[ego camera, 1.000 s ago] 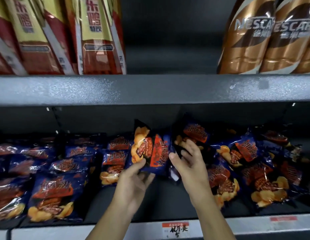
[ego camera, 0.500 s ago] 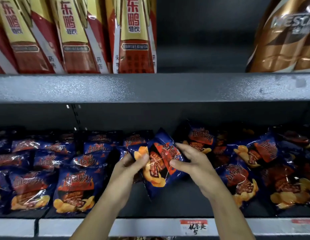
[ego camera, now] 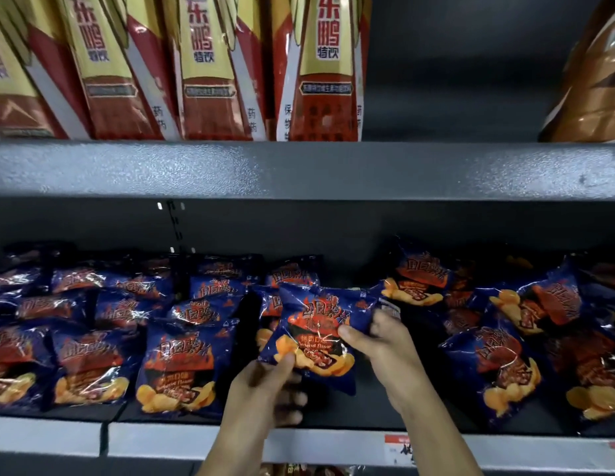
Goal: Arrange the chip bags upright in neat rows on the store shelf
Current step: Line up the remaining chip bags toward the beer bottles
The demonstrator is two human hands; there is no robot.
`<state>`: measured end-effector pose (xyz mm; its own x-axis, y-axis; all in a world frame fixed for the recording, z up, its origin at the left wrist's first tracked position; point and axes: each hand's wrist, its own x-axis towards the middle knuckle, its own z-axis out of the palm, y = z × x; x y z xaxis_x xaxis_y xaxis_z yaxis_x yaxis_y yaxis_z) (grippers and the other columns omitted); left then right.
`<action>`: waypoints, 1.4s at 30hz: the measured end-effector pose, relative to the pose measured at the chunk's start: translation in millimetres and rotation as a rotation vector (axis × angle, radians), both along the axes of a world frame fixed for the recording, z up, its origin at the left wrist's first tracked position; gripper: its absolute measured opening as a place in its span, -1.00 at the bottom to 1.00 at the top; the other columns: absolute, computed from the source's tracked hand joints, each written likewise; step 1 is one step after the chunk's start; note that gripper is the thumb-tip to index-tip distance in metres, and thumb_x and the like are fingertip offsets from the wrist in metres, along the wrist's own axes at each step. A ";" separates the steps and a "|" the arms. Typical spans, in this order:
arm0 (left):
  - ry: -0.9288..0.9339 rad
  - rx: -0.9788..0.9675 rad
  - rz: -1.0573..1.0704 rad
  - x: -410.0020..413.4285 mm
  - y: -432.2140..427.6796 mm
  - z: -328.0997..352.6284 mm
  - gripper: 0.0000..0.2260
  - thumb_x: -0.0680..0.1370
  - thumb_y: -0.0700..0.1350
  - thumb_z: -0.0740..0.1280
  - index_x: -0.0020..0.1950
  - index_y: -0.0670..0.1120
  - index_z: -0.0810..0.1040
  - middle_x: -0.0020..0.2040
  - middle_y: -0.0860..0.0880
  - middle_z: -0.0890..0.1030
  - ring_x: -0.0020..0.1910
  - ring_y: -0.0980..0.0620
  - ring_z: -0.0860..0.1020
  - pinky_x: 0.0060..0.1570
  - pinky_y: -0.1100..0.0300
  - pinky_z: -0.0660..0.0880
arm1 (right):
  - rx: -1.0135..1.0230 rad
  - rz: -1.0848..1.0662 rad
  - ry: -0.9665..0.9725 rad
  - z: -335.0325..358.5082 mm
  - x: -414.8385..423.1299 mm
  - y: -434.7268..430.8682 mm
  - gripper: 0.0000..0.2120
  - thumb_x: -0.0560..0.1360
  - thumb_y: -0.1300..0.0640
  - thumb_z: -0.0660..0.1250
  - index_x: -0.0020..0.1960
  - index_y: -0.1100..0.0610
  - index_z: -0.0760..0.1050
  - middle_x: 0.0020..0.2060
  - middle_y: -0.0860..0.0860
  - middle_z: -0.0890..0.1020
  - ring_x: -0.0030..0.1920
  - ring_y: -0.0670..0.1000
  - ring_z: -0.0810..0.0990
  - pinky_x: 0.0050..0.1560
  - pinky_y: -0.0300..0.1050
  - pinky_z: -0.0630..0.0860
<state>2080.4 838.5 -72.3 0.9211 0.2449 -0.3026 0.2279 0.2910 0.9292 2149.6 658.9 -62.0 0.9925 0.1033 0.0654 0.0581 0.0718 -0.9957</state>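
The chip bag [ego camera: 316, 333], sideways a second ago, now stands upright facing out. The left hand [ego camera: 264, 389] has dropped to its bottom corner; the right hand [ego camera: 378, 341] has shifted to its right edge.

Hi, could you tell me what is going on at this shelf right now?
A person is restocking blue chip bags on the lower shelf. Both hands hold one chip bag face-out above a bare patch: the left hand pinches its lower left corner, the right hand grips its right edge. Left of it the bags stand in tidy rows; on the right they lie jumbled.
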 end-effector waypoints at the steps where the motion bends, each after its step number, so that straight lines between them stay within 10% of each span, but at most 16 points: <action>1: 0.040 0.078 -0.016 -2.1 4.1 -0.6 -0.67 0.50 0.01 0.44 0.01 -0.26 0.55 -0.27 -0.19 0.67 -0.43 -0.09 0.59 -0.49 0.17 0.47 | -0.018 0.010 0.012 -2.6 1.7 4.6 -0.77 0.52 0.32 0.42 0.15 0.14 0.63 0.03 0.03 0.76 0.09 0.03 0.72 0.16 0.01 0.61; 23: 0.076 0.441 -0.243 16.3 30.5 -10.6 -0.82 0.67 -0.04 0.19 0.05 -0.10 0.52 -0.27 -0.15 0.68 -0.60 0.00 0.45 -0.61 0.23 0.33 | -0.443 -0.086 0.028 -39.0 34.8 56.7 -0.50 0.45 -0.17 0.48 0.29 0.05 0.56 0.16 -0.01 0.65 0.21 0.02 0.62 0.18 -0.09 0.56; 27: 0.127 0.546 -0.379 9.8 35.8 -4.7 -0.76 0.66 0.02 0.19 0.03 -0.12 0.54 -0.36 -0.10 0.66 -0.61 0.03 0.45 -0.60 0.22 0.33 | -0.313 -0.182 -0.007 -39.1 21.4 33.1 -0.95 0.51 0.00 0.47 -0.06 -0.10 0.61 -0.11 -0.14 0.70 -0.03 -0.13 0.67 -0.01 -0.25 0.56; 42: -0.365 0.758 -0.496 67.2 -62.7 39.2 -0.91 0.56 0.03 0.37 -0.12 0.06 0.60 -0.21 0.05 0.68 -0.26 0.10 0.64 -0.18 0.14 0.56 | -0.015 -0.404 -0.034 1.0 -1.9 -54.1 -0.84 0.59 0.26 0.33 -0.10 0.11 0.65 -0.19 0.14 0.72 -0.16 0.14 0.70 -0.10 0.00 0.66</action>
<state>2147.6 775.8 -33.0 0.9780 -0.1832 0.0995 -0.1753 -0.4645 0.8681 2147.7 604.9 -61.0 0.9508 -0.2930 0.1005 0.1116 0.0215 -0.9935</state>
